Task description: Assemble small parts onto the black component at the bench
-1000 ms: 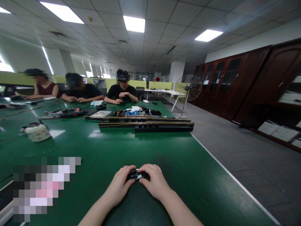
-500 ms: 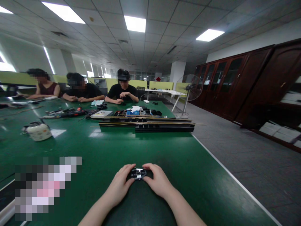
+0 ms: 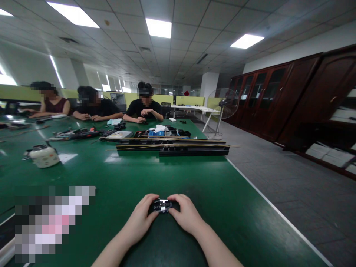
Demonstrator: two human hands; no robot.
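Observation:
Between my two hands is a small black part with shiny metal and white bits, just above or on the green tabletop; its exact kind I cannot make out. My left hand grips its left end, thumb at the near side and fingers at the far side. On the right end, my right hand holds it the same way, fingers curled over the far edge. The fingertips cover both ends of the part.
Long black rails with thin brass-coloured rods lie across the table ahead. Behind them are tools and a tray of items. A pale round pot stands left. Several people sit at the far side. A pixelated object is near left.
The view has shifted very slightly. Both hands keep their hold on the small black part, which seems tilted a little differently.

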